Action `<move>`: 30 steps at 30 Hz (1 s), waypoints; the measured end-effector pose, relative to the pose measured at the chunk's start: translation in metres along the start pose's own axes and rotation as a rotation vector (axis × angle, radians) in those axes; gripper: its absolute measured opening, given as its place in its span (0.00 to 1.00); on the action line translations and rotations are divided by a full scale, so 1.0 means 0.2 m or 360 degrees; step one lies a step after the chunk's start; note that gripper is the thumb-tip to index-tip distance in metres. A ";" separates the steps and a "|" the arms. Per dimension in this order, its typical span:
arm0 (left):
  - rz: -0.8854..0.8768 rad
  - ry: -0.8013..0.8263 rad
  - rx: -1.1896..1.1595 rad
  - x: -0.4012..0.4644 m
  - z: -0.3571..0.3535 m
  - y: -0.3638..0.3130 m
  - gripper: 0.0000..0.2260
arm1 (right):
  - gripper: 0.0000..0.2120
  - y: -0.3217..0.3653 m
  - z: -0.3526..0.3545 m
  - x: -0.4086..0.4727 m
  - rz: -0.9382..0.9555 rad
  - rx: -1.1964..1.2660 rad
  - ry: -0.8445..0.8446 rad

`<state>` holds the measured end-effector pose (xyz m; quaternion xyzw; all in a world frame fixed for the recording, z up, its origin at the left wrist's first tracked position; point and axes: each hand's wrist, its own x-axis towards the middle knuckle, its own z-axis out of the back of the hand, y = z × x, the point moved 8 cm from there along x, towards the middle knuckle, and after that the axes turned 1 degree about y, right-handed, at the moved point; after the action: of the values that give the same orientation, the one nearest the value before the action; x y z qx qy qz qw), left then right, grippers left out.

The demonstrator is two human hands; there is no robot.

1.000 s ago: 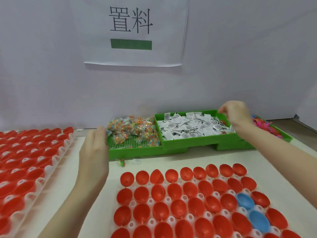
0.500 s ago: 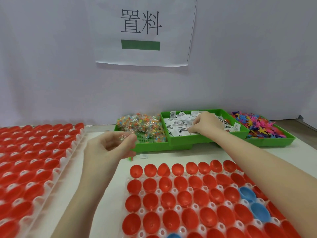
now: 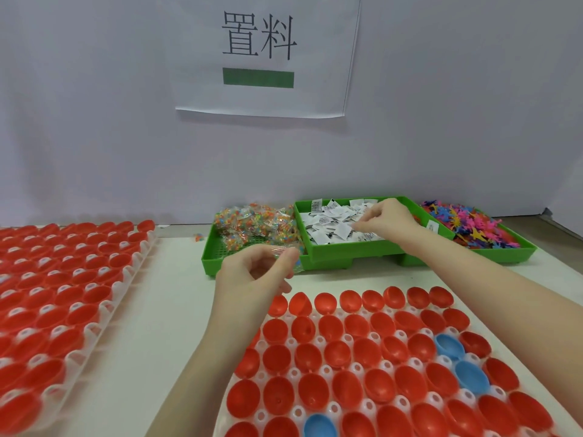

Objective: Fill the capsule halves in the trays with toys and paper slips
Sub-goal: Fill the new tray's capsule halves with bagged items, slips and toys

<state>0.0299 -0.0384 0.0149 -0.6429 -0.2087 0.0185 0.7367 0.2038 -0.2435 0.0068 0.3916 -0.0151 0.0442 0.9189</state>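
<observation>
My left hand (image 3: 252, 272) hung above the desk (image 3: 176, 298) just in front of the left green bin (image 3: 211, 263), thumb & fingers pinched narrow on a clear toy packet (image 3: 285, 252). My right hand (image 3: 386, 217) was over the middle green bin (image 3: 328, 247) at the desk's far edge, fingertips closed on the paper slips (image 3: 331, 223); couldn't tell how many. More bagged toys (image 3: 255, 223) were piled in the left bin, colored star pcs (image 3: 467, 222) in the right one. The near tray (image 3: 293, 372) held empty red capsule halves (image 3: 344, 353) w/ a few blue ones (image 3: 449, 346). A second tray (image 3: 132, 266) of red halves ran along the desk's left edge.
</observation>
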 end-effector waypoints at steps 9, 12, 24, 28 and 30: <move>0.0029 -0.0021 0.0080 0.02 0.04 0.03 0.06 | 0.16 0.05 -0.11 0.01 -0.0018 -0.0665 0.0160; 0.0048 0.0010 0.0104 0.02 0.04 0.04 0.05 | 0.12 0.04 -0.11 0.02 -0.0038 -0.0608 0.0124; 0.0073 0.0016 0.0069 0.03 0.04 0.05 0.06 | 0.19 0.13 -0.18 0.01 0.0331 -0.0225 0.0302; 0.0118 0.0050 0.0070 0.03 0.03 0.07 0.06 | 0.18 0.16 -0.21 0.02 0.0394 -0.0287 0.0385; 0.0129 0.0042 0.0057 0.03 0.03 0.07 0.05 | 0.14 0.18 -0.22 0.00 0.0448 -0.0303 0.0400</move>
<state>0.0357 -0.0283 0.0043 -0.6377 -0.1724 0.0437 0.7495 0.2010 -0.1867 0.0015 0.2886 0.0409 0.2190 0.9312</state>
